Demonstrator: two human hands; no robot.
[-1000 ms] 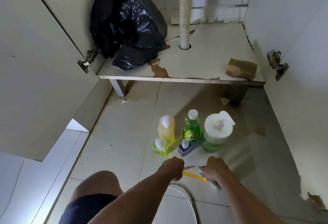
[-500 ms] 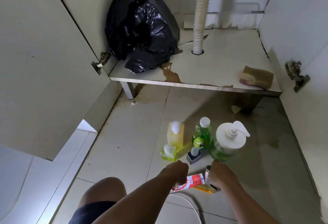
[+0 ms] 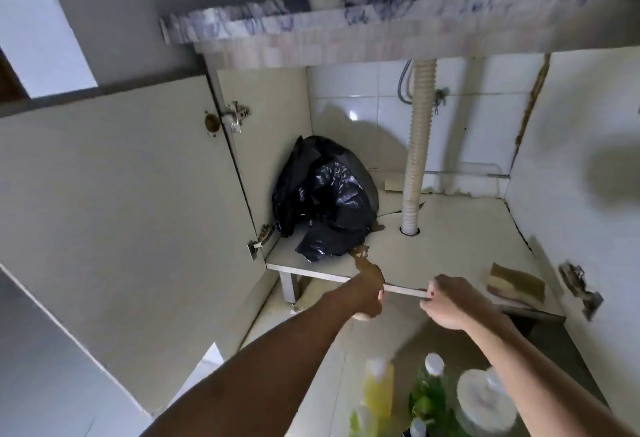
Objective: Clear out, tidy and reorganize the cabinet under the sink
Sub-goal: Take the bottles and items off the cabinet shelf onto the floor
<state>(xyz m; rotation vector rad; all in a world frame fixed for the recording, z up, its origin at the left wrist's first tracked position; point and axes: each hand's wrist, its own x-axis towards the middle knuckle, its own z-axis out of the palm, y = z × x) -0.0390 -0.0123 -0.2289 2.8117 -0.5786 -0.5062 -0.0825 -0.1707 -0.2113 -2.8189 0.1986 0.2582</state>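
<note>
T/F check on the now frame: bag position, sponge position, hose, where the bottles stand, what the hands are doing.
1. The black bag sits in the cabinet's back left corner. True.
2. The sponge lies beside the bag. False: it lies at the shelf's front right edge, apart from the bag.
3. The ribbed hose passes down through a hole in the shelf. True.
4. The bottles stand on the shelf. False: they stand on the floor in front.
5. The right hand grips the sponge. False: it is left of it, not touching.
</note>
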